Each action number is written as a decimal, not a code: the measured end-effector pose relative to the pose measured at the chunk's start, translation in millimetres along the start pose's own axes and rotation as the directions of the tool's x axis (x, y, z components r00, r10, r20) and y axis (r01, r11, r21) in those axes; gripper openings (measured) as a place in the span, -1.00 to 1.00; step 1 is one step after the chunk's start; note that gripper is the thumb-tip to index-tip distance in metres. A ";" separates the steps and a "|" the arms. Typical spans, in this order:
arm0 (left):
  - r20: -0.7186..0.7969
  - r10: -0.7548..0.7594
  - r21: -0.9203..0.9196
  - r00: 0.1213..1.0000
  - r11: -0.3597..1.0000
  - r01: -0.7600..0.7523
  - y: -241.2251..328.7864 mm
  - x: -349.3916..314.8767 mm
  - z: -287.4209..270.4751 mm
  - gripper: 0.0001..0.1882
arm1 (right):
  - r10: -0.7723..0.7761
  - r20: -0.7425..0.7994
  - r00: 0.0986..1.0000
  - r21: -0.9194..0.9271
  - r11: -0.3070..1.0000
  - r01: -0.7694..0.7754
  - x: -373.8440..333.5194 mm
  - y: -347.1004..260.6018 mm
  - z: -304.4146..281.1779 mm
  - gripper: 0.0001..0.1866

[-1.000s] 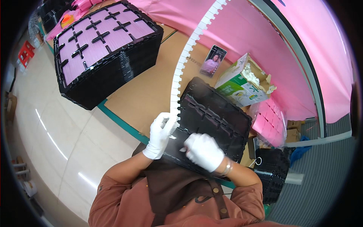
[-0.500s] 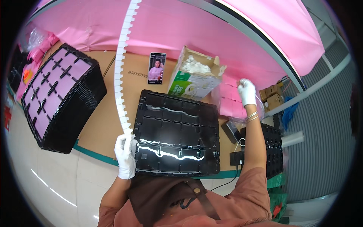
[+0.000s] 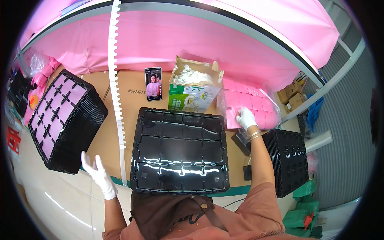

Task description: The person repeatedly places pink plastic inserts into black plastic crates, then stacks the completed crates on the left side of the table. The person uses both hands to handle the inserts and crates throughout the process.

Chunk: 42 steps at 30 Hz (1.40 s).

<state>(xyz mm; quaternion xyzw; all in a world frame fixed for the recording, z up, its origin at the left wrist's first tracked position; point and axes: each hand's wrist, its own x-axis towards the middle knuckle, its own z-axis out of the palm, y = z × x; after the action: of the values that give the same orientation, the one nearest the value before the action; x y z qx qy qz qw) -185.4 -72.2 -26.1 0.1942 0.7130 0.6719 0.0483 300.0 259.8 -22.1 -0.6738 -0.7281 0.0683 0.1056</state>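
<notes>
My left hand, in a white glove, holds nothing and has its fingers spread. It is between a tall stack of black plastic trays and a long white notched strip that hangs down. My right hand, also gloved, has its fingers curled over the near left edge of the pink pads; its fingertips are partly hidden. These pads lie in rows in a clear plastic bag. Before me lies a shiny black compartment tray; its cells show no pink or purple pieces.
An open carton of white scraps stands behind the tray, beside a phone playing a video. More black trays are stacked at the right. A small dark box sits by my right forearm. Cardboard covers the table.
My left hand let go of the white strip and moved left, fingers spreading. My right hand came down and nearer, onto the pink pads. The view has shifted a little.
</notes>
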 end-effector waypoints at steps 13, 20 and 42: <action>0.801 0.372 -0.238 0.469 0.917 -0.320 92.2 -57.7 118.1 -0.78 | -0.049 0.100 0.994 -0.098 0.994 0.058 7.3 -11.0 -13.0 -0.73; 0.967 0.156 -0.112 0.202 0.970 -0.215 87.6 -87.3 189.2 -0.75 | -0.069 -0.009 0.998 0.034 0.997 0.069 8.0 0.9 -10.5 -0.72; 0.986 -0.140 0.164 -0.096 0.926 0.341 73.1 -151.9 307.3 -0.56 | -0.006 -0.406 0.914 0.478 0.851 0.218 19.6 48.0 24.1 -0.82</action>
<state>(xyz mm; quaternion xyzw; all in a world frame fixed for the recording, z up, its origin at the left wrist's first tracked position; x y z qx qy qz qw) 71.2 166.1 -12.2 0.4810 0.4298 0.3509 0.6788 339.1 284.3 -55.8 -0.5763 -0.6861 0.1181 0.4280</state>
